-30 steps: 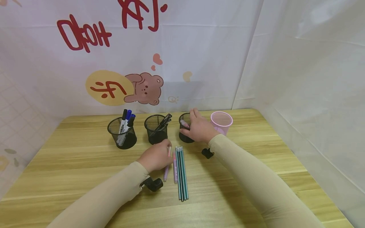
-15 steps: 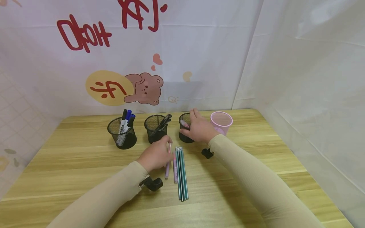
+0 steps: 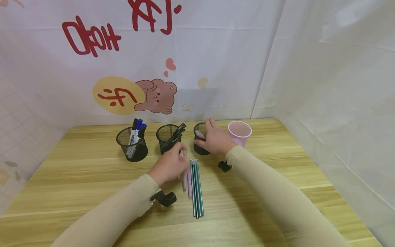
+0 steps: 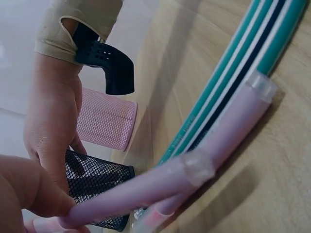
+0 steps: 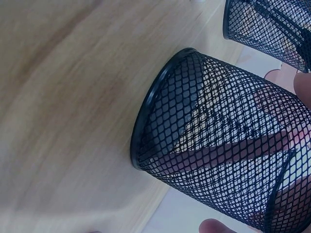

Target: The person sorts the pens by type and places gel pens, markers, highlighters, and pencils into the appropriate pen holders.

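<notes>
Between thumb and fingers, my left hand point(image 3: 169, 166) pinches a lilac pen point(image 4: 131, 194) with a clear end, raised at a slant over the table. Another lilac pen point(image 3: 189, 187) lies just beneath it, alongside several green pencils point(image 3: 198, 192). At the back, my right hand point(image 3: 219, 139) grips a black mesh pen cup point(image 5: 218, 136) around its upper part. Inside that cup leans one lilac pen point(image 3: 200, 134), its shaft showing through the mesh in the right wrist view. Part of the cup is hidden behind the right hand in the head view.
Left of the held cup stand a black mesh cup point(image 3: 166, 150) with black pens and another mesh cup point(image 3: 139, 153) with black- and blue-capped markers. A pink mesh cup point(image 3: 241, 140) is right of the right hand. A printed cloth hangs behind the table.
My left hand has lifted the lilac pen off the table and shifted it slightly forward, toward the cups. The right hand stays at its cup.
</notes>
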`<state>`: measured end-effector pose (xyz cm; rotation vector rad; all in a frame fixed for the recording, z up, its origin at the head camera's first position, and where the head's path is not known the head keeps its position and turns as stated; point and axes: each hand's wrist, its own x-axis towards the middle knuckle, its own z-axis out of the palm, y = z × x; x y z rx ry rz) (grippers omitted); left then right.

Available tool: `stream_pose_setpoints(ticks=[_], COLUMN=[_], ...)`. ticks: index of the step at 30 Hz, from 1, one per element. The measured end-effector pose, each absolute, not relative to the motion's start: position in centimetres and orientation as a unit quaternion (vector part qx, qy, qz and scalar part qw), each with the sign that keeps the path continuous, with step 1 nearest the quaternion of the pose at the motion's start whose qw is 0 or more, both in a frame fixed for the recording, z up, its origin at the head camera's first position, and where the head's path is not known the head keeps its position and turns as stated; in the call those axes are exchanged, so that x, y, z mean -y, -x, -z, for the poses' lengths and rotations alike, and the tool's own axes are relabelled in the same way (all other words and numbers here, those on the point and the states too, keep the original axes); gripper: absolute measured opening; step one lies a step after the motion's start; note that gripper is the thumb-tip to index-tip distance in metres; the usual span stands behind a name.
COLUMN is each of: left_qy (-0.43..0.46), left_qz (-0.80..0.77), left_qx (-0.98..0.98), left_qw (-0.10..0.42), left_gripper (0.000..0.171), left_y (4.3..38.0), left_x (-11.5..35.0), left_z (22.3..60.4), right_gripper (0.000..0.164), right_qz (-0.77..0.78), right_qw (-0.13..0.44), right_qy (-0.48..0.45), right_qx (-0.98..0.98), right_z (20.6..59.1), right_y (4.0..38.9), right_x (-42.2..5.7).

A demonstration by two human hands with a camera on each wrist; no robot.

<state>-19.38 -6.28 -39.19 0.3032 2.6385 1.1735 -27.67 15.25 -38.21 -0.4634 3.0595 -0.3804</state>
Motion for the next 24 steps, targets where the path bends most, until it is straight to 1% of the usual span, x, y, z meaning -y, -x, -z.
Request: stream_pose_setpoints(ticks=[6, 13, 18, 24], left_qy=[-0.122, -0.118, -0.111, -0.125], left_qz=[-0.442, -0.48, -0.513, -0.536], left_qx=[-0.884, -0.867, -0.849, -0.835], left_qw=[0.087, 0.069, 0.051, 0.01], left_gripper=[0.04, 0.043, 0.04, 0.04], left_y=[19.42, 19.46, 19.56, 19.69], left_x=[6.31, 6.25, 6.22, 6.19], left_z=[39.19, 39.05, 39.11, 39.02], right_gripper=[0.11, 0.11, 0.11, 0.11], right_qz=[0.119, 0.121, 0.119, 0.12], right_qw=[0.004, 0.007, 0.011, 0.006], right_qy=[0.152, 0.152, 0.151, 0.151], right_qx=[-0.981, -0.981, -0.981, -0.981], right_z=[38.23, 38.26, 38.28, 38.46], right_y=[27.64, 27.66, 27.67, 27.8], right_x=[-15.24, -15.21, -15.22, -15.24])
